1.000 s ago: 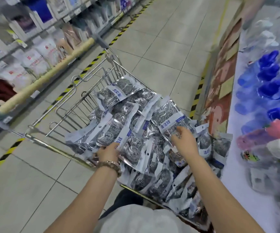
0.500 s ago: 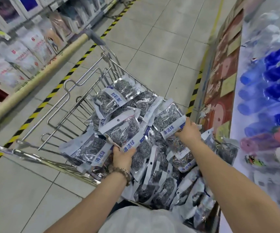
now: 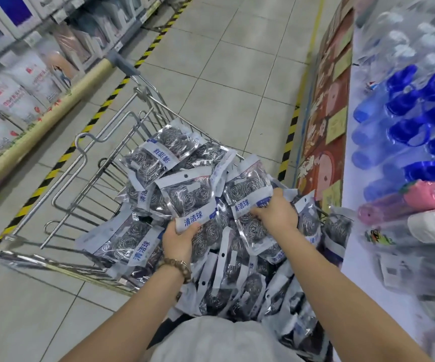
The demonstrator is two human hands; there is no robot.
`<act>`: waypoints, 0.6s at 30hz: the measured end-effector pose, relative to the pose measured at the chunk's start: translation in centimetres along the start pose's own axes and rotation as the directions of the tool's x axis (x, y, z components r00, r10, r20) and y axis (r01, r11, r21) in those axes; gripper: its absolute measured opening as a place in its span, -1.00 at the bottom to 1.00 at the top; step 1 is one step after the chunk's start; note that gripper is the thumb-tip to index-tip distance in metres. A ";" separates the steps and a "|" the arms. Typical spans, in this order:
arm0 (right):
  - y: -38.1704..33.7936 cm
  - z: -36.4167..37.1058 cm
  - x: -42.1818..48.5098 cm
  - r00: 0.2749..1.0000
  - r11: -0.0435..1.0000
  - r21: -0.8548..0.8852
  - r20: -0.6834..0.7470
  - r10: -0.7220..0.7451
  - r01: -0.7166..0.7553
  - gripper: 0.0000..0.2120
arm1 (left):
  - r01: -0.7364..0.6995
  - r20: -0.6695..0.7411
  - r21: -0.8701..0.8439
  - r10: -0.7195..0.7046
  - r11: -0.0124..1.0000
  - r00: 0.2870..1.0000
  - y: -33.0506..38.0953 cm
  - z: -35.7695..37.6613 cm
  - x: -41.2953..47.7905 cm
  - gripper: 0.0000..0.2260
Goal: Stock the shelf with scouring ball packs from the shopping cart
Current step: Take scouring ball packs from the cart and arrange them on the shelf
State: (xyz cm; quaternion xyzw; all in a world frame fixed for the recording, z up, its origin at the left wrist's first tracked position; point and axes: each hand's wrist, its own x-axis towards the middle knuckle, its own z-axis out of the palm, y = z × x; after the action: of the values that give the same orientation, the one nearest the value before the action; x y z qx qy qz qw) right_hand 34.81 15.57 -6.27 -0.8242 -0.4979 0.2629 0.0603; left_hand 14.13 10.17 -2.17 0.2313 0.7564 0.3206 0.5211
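Note:
A wire shopping cart (image 3: 99, 163) in front of me is heaped with several clear packs of steel scouring balls (image 3: 156, 155), each with a white and blue label. My left hand (image 3: 178, 237), a bead bracelet at its wrist, grips the bottom edge of one pack (image 3: 189, 198) lifted off the heap. My right hand (image 3: 276, 214) grips the lower part of another pack (image 3: 249, 190) raised beside it. The white shelf (image 3: 349, 246) lies to my right.
The right shelf holds blue bottles (image 3: 404, 118), a pink item (image 3: 425, 195) and clear wrapped goods. On the left stands another shelf (image 3: 23, 84) of boxed goods behind a yellow rail. Black and yellow tape (image 3: 99, 113) marks the tiled aisle floor ahead.
Both hands have taken hold of a pack each and lifted them off the heap. The view has shifted slightly, with the cart closer to me.

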 end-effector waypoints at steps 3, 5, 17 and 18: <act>0.9 -1.3 -1.9 0.999 0.996 0.083 -0.043 0.022 -0.018 -0.48 | -0.096 0.034 0.054 0.094 0.994 0.995 0.8 -0.4 -0.3 -0.82; 1.5 -2.2 -3.6 0.993 0.983 0.175 -0.087 0.074 -0.058 -0.43 | -0.163 0.073 0.080 0.157 0.983 0.985 1.2 -0.6 -0.2 -0.83; 5.7 -2.7 -13.9 0.890 0.719 0.693 -0.298 0.346 -0.047 -0.51 | -0.475 0.314 0.087 0.429 0.876 0.847 3.9 -2.0 1.2 -0.79; 5.9 -2.8 -14.6 0.873 0.702 0.711 -0.314 0.373 -0.045 -0.52 | -0.488 0.346 0.089 0.433 0.868 0.832 4.2 -1.7 1.1 -0.75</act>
State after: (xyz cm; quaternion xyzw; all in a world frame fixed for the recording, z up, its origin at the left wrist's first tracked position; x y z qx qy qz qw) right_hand 35.54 0.67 -0.60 -0.8323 -0.2392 0.2415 0.4378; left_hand 12.23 13.40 0.63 0.4997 0.6100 0.3290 0.5196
